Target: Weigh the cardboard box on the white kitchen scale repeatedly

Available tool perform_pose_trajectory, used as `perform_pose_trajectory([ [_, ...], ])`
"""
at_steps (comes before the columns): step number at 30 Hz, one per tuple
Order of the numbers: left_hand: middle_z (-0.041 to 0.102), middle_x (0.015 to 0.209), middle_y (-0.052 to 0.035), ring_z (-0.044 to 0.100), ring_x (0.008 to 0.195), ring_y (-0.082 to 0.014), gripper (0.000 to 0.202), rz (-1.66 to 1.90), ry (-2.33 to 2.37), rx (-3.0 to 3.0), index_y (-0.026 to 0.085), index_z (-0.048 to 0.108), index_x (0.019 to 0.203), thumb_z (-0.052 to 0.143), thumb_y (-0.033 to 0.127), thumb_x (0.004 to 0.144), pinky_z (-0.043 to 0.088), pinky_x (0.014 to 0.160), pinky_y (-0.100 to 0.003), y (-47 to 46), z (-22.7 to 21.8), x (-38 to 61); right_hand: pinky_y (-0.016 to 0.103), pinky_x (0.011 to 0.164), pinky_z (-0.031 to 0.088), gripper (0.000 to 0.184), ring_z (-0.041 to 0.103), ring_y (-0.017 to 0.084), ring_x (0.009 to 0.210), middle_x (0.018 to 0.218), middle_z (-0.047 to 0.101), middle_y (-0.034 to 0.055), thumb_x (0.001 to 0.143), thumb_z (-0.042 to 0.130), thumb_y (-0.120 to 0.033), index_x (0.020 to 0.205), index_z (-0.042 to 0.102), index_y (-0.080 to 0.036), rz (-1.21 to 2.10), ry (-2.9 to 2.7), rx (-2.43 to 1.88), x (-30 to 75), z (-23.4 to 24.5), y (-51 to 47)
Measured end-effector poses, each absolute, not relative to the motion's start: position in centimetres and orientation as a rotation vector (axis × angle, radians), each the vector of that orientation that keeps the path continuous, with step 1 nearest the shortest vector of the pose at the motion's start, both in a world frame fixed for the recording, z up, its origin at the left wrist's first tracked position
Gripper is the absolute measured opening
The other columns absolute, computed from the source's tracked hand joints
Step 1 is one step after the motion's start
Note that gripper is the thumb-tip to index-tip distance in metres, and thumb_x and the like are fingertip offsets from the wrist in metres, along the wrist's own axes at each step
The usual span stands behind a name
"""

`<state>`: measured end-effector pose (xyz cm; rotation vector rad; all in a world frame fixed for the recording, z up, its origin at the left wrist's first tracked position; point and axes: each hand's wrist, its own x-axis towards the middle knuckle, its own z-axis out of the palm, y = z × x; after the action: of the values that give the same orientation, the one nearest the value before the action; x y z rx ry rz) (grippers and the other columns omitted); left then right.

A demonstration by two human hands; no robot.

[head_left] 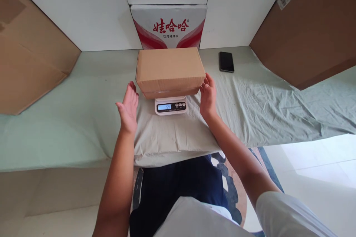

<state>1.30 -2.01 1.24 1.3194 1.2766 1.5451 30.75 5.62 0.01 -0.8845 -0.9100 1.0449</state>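
A closed brown cardboard box rests on a small white digital scale, whose lit display appears to read 54, perhaps with a decimal point. The box covers most of the scale's top. Just off the box's left side is my left hand, open, with fingers stretched and thumb apart. My right hand is at the box's right front corner, its fingers extended beside or against the side. Whether those fingertips touch the cardboard I cannot tell. Neither hand grips the box.
Pale green cloth covers the table. A black phone lies at the right back. Behind the small box stands a white and red carton. Large brown cartons flank the table at left and right.
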Motion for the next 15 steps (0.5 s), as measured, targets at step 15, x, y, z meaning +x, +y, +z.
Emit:
perform_pose_trajectory([
  [15, 0.031, 0.196, -0.0014, 0.015, 0.185, -0.0294, 0.122, 1.515, 1.287, 1.34, 0.037, 0.042, 0.184, 0.008, 0.109, 0.091, 0.021, 0.151, -0.047, -2.12, 1.36, 1.36, 0.064, 0.142, 0.042, 0.06, 0.06, 0.032, 0.161, 0.167, 0.066, 0.0049, 0.088, 0.068, -0.061, 0.143, 0.062, -0.037, 1.049, -0.967, -0.879, 31.26, -0.17, 6.14],
])
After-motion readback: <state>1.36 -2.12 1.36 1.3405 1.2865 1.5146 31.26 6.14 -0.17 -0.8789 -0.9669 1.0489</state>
